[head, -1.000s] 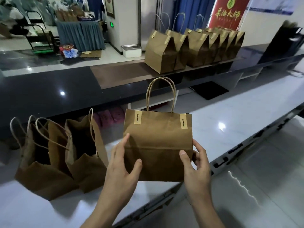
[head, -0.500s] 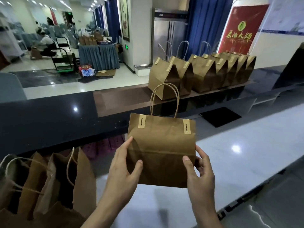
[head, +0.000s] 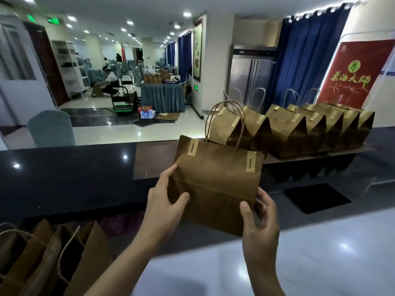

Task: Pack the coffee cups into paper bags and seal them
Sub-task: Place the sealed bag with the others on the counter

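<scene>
Both hands hold one sealed brown paper bag [head: 215, 184] with twisted handles. My left hand [head: 164, 208] grips its left edge, thumb in front; my right hand [head: 259, 225] grips its lower right corner, fingers curled behind. Left of my fingers stand open brown paper bags [head: 51, 259]. Beyond my fingertips, a row of sealed brown bags [head: 299, 129] lines the dark counter [head: 64, 167].

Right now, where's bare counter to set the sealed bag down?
Free: dark raised counter left of the sealed bag both hands hold (left hand, right hand); white worktop lower right. Crowded: row of sealed bags on the ledge's right, open bags at bottom left.
</scene>
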`<state>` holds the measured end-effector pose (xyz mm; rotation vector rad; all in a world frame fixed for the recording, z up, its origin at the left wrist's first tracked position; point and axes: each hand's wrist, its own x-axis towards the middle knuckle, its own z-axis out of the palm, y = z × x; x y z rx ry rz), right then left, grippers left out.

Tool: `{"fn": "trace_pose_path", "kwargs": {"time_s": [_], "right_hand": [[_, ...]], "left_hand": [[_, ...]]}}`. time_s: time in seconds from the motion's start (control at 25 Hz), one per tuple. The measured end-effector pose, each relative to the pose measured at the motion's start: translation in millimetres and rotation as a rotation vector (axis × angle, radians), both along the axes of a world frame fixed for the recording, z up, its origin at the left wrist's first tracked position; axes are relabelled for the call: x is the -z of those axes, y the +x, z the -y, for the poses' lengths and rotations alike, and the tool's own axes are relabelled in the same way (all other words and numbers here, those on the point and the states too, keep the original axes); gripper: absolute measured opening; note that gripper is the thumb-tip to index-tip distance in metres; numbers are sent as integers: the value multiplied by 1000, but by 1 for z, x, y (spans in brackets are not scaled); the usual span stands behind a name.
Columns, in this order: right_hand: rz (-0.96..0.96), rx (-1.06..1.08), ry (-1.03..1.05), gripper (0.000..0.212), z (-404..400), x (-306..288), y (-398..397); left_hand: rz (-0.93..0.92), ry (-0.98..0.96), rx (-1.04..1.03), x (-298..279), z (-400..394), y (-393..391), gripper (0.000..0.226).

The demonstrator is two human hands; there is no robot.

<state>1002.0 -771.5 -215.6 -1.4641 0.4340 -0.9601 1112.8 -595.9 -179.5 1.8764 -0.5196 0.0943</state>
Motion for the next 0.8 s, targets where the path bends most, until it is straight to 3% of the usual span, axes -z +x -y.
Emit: {"fn": "trace_pose_path", "kwargs": {"time_s": [0.2, 0.8], "right_hand": [[69, -56, 40, 41, 17, -9, 37], [66, -112, 3, 57, 39, 5, 133]], "left_hand": [[57, -15, -41, -12, 23, 38, 68], [-66, 8, -18, -6, 68, 164, 61]]}}
